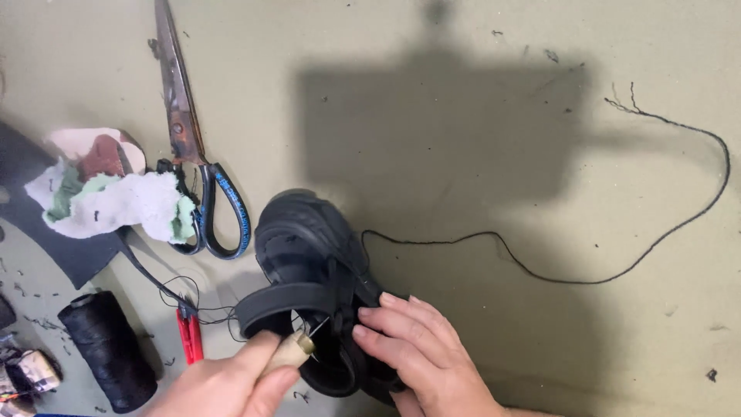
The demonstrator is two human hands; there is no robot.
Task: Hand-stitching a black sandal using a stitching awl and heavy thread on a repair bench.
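Black sandal pinned under flat right hand; left hand grips what looks like an awl.

Illumination was moderate and even across the olive-green work surface. A single source behind the wearer cast a large, soft-edged shadow onto the upper centre of that surface. The black sandal rendered very dark, with little surface detail. No strong glare was present; the scissors showed only a dull sheen. Focus was acceptable overall, with slight softness at the left hand and frame edges.
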